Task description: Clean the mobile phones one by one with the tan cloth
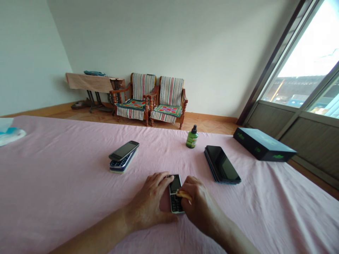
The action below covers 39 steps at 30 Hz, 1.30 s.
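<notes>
A black keypad phone with a silver edge lies face up on the pink cloth. My left hand steadies it, fingers at its upper left edge and thumb by its lower end. Closed in a pinch, my right hand presses a small yellowish, cloth-like piece onto the phone, just below the screen. Part of the keypad's right side is hidden behind the right fingers. Left of my hands, a dark touchscreen phone rests tilted on a small stack of phones.
Right of my hands lies a stack of black tablet-like devices. A green bottle with a black cap stands behind it, and a black box sits at the far right. A white and blue packet lies far left. Two wooden chairs stand beyond.
</notes>
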{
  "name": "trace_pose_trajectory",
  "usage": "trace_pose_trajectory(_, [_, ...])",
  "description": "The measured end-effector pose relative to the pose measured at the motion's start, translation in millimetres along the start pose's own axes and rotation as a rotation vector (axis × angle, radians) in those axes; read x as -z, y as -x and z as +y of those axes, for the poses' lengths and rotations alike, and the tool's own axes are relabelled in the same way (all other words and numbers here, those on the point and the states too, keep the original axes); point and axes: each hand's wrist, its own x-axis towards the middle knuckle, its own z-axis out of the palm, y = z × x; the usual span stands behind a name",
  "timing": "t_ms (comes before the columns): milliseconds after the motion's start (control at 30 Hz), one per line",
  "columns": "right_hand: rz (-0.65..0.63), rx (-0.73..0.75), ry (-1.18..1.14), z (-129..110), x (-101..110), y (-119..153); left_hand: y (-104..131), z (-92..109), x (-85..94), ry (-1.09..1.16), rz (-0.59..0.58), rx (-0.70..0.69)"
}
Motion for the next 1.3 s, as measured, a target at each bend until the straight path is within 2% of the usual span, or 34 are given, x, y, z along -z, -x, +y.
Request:
trace_pose_trajectory(67, [-0.001,-0.003,0.003,-0.1,0.6,0.5,0.1,0.5,0.3,-0.001,0.002,-0.004])
trace_pose_trajectory(233, [0.004,0.098,-0.054,-8.0,-7.3,0.3,-1.3,2.5,1.3,0.0,0.014,-0.022])
trace_pose_trajectory(533, [-0.06,-0.043,-0.033,9.5,8.6,3.3,0.6,1.8,2.2,-0.016,-0.008,0.004])
trace_pose_trajectory(833, [-0.174,0.021,-0.077,9.2,19.5,9.1,0.5,1.5,2.8,-0.01,-0.014,0.011])
trace_pose_trajectory(1000, [-0.142,0.041,-0.079,11.0,19.5,7.1,-0.9,4.9,5.0,-0.021,-0.041,0.043])
trace_pose_trajectory(1167, [-0.21,0.063,-0.062,9.5,22.3,5.9,-0.7,5.5,5.5,-0.028,-0.05,0.041])
trace_pose_trajectory(1300, [-0.171,0.053,-0.063,7.9,22.2,6.5,-0.9,4.5,4.6,-0.026,-0.037,0.032])
